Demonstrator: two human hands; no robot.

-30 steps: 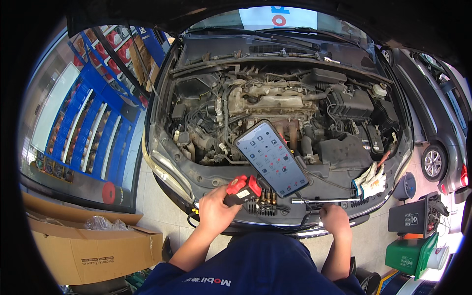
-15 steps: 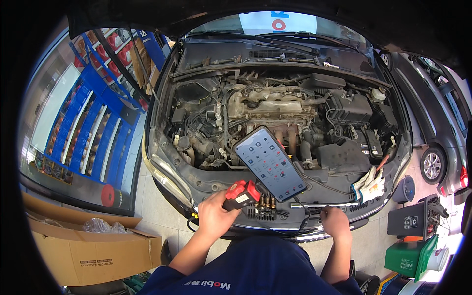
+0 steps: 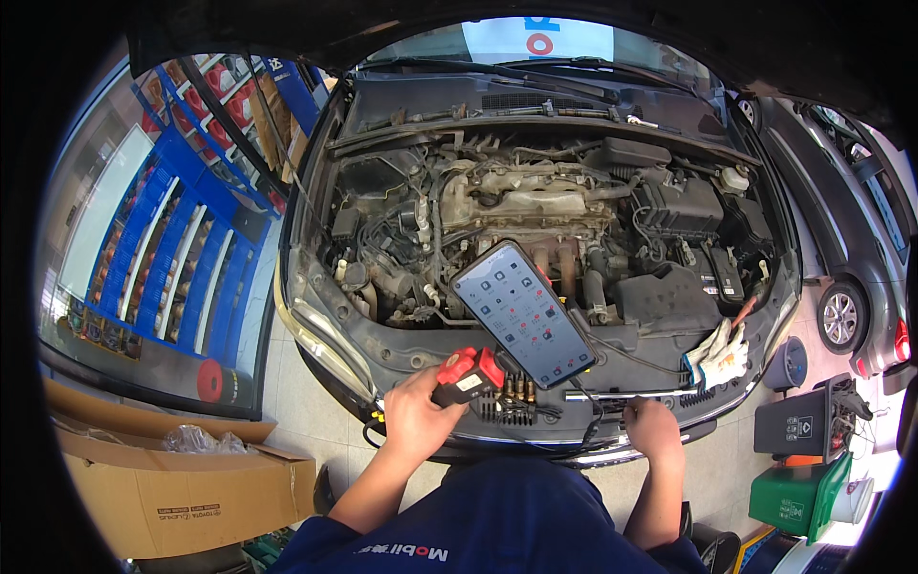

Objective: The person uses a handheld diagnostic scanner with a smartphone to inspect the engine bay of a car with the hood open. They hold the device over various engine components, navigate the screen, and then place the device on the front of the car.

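My left hand [image 3: 418, 413] is closed around a red-and-black, block-shaped power tool [image 3: 468, 379] above the car's front panel. Just right of the tool, several short brass-coloured cylinders [image 3: 517, 386] sit by a black slotted part. My right hand [image 3: 653, 426] is closed low at the panel's front edge, just below a long shiny metal bar [image 3: 626, 393]. Its fingertips are partly hidden, and I cannot make out what they hold. Between my hands and farther off, a smartphone [image 3: 524, 314] with a lit screen of icons sits tilted in front of the engine [image 3: 521, 203].
White work gloves [image 3: 717, 358] lie on the panel's right. Metal parts line the cowl [image 3: 430, 119] behind the engine. A cardboard box [image 3: 182, 502] stands at the lower left, a blue rack [image 3: 167, 249] behind it. Bins, one green [image 3: 805, 497], and another car [image 3: 841, 239] are at the right.
Both hands keep their places and grips. The phone, gloves and front panel appear very slightly higher in the view.
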